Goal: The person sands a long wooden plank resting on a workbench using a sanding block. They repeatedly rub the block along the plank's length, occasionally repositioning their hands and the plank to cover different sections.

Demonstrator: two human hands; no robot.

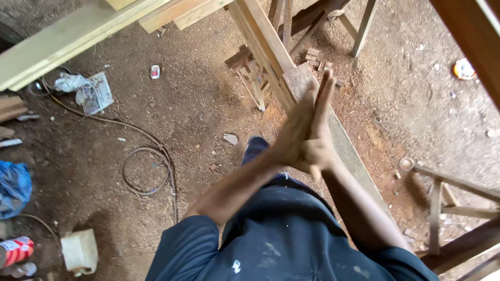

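The two hands were pressed flat together, palm against palm, fingers pointing away from the body: the left hand (pixel 297 130) lay against the right hand (pixel 320 132), and they held nothing. Both forearms met in front of a dark blue shirt (pixel 281 239). Just beyond the fingertips ran one long plank (pixel 271 57), with a small wooden block (pixel 298 79) lying on it near the fingertips; whether the fingers touched the block could not be told. Under the plank stood one small wooden trestle (pixel 250 73) on the dirt floor (pixel 198 114). Further left on the floor lay one coiled cable (pixel 146 169), one crumpled paper (pixel 91 91), one white plastic can (pixel 79 251), one blue bag (pixel 13 187) and one red tin (pixel 15 250). One round metal lid (pixel 405 164) lay to the right.
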